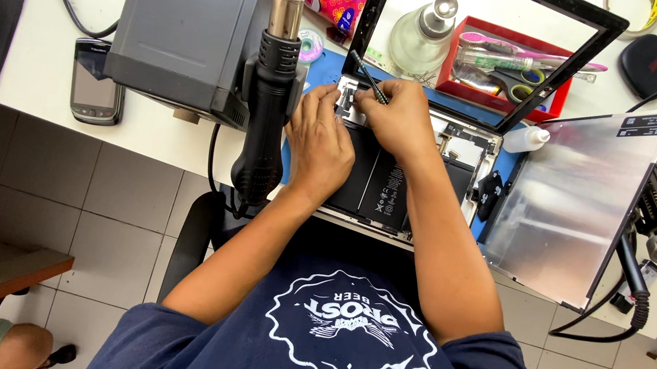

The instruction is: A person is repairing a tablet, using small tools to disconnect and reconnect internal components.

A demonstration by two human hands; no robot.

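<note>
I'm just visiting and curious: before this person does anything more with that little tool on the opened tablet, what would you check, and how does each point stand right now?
1. Right hand grips the screwdriver: ok.
2. Left hand steadies the opened tablet: ok.
3. Tool tip seated on its spot: cannot tell, fingers hide it.
4. Hot air gun clear of the left hand: not ok, it stands right beside it.
5. Lifted glass frame out of the hands' way: ok, propped behind.
6. Silver panel set aside: ok, lies to the right.
</note>
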